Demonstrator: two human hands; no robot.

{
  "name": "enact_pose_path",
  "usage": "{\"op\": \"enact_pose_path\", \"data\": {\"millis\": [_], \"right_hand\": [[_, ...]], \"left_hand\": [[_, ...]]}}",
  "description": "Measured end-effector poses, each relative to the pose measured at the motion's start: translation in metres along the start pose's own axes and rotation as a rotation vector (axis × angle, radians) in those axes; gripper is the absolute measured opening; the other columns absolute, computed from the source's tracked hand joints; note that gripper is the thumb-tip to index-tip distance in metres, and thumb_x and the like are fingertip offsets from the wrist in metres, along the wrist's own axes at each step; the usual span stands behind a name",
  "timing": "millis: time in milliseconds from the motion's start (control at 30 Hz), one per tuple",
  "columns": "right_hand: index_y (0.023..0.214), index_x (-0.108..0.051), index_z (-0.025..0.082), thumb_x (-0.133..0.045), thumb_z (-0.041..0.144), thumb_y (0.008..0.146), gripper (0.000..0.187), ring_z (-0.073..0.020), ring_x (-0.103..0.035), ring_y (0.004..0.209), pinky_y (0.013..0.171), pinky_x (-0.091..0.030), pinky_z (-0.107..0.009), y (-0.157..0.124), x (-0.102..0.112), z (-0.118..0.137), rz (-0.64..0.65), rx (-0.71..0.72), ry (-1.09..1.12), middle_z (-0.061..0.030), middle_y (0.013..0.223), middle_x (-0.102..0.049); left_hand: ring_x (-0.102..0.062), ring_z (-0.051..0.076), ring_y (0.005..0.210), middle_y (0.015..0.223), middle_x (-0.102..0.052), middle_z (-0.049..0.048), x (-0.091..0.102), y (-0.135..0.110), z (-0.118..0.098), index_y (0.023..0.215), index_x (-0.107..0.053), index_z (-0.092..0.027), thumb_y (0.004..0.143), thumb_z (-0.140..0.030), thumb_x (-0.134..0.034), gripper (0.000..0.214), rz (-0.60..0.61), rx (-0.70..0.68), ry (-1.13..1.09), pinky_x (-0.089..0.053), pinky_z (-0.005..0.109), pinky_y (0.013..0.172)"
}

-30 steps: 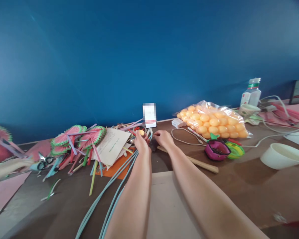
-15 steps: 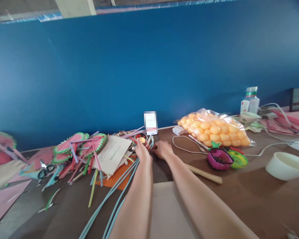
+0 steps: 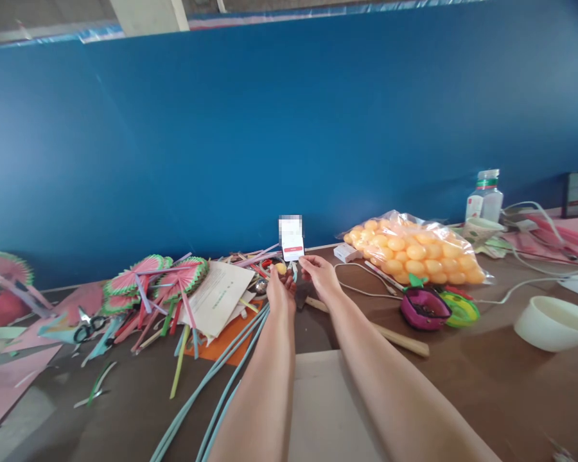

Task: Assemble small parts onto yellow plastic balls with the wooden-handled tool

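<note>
My left hand (image 3: 281, 294) is closed around a small yellow-orange ball (image 3: 280, 268), which shows above the fingers. To its right, my right hand (image 3: 320, 274) has thumb and forefinger pressed together; whatever is between them is too small to make out. Just beyond both hands a phone (image 3: 292, 247) with a lit, partly blurred screen leans against the blue panel, with a pale cable at its lower end. Beneath my right hand and forearm lies a wooden handle (image 3: 402, 340), partly covered by the arm.
A clear bag of orange balls (image 3: 414, 250) lies right of my hands, by a purple pouch (image 3: 424, 309) and a white bowl (image 3: 556, 324). Leftward are pink-green paper fans (image 3: 139, 276), a paper sheet (image 3: 216, 295), scissors (image 3: 89, 327) and pale blue tubes (image 3: 212, 378).
My right hand has risen off the table and shifted slightly right, its fingers now pinched together. My left hand still holds the ball. Another person's arm at the left edge has gone from view.
</note>
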State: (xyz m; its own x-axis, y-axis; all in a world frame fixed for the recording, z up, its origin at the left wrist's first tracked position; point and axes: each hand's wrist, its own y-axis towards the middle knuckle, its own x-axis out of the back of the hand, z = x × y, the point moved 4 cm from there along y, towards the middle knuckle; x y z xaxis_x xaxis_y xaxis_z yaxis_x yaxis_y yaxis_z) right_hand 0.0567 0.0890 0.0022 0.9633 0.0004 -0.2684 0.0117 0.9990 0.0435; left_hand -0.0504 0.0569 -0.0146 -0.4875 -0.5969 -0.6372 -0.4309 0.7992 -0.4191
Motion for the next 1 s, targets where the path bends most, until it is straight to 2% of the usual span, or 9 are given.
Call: {"op": "enact_pose_path", "data": {"millis": [167,300,433,567,733,1000], "right_hand": [[0.074,-0.065,0.019,-0.082,0.037,0.053,0.033,-0.0073,-0.051,0.054,0.055,-0.046,-0.022,-0.0008,-0.0030,0.0005,0.064,-0.031,0.207,0.0045,0.062,-0.058],[0.072,-0.066,0.017,-0.085,0.030,0.050,0.032,-0.0072,-0.054,0.057,0.056,-0.048,-0.020,-0.0034,-0.0055,-0.0001,0.144,-0.125,0.286,0.0029,0.064,-0.061],[0.076,-0.069,0.017,-0.083,0.026,0.057,0.026,-0.0091,-0.059,0.060,0.055,-0.049,-0.020,-0.0069,-0.0070,-0.0002,0.205,-0.187,0.266,-0.0012,0.071,-0.067],[0.077,-0.069,0.017,-0.081,0.025,0.061,0.022,-0.0090,-0.060,0.061,0.053,-0.049,-0.019,-0.0085,-0.0066,0.0000,0.210,-0.208,0.236,-0.0025,0.076,-0.069],[0.073,-0.068,0.017,-0.083,0.028,0.058,0.024,-0.0075,-0.057,0.060,0.053,-0.046,-0.018,-0.0084,-0.0064,-0.0009,0.223,-0.198,0.228,-0.0008,0.074,-0.068],[0.075,-0.066,0.018,-0.086,0.036,0.051,0.036,-0.0073,-0.051,0.054,0.052,-0.041,-0.020,-0.0080,-0.0089,-0.0047,0.283,-0.187,0.188,0.0028,0.065,-0.063]], "left_hand": [[-0.053,0.007,0.051,0.078,-0.063,0.0075,-0.0039,-0.0007,0.0010,0.087,-0.059,-0.013,0.089,-0.038,-0.056,0.025,0.066,0.057,-0.047,-0.040,0.015,0.042],[-0.056,0.008,0.054,0.078,-0.064,0.0075,-0.0029,0.0019,0.0021,0.090,-0.060,-0.013,0.088,-0.036,-0.058,0.024,0.083,0.035,-0.056,-0.043,0.015,0.045],[-0.057,0.010,0.056,0.073,-0.061,0.0059,-0.0039,0.0029,0.0036,0.087,-0.063,-0.013,0.087,-0.040,-0.059,0.027,0.131,0.023,-0.062,-0.047,0.018,0.050],[-0.058,0.012,0.056,0.071,-0.061,0.0055,-0.0058,0.0019,0.0039,0.085,-0.063,-0.014,0.087,-0.044,-0.057,0.031,0.169,0.027,-0.050,-0.048,0.020,0.050],[-0.059,0.011,0.057,0.072,-0.062,0.0051,-0.0060,0.0032,0.0037,0.088,-0.064,-0.014,0.089,-0.032,-0.055,0.021,0.190,0.012,-0.043,-0.048,0.020,0.052],[-0.059,0.011,0.057,0.070,-0.061,0.0050,-0.0061,0.0027,0.0043,0.087,-0.066,-0.012,0.085,-0.042,-0.063,0.030,0.176,-0.021,0.003,-0.049,0.020,0.054]]}}
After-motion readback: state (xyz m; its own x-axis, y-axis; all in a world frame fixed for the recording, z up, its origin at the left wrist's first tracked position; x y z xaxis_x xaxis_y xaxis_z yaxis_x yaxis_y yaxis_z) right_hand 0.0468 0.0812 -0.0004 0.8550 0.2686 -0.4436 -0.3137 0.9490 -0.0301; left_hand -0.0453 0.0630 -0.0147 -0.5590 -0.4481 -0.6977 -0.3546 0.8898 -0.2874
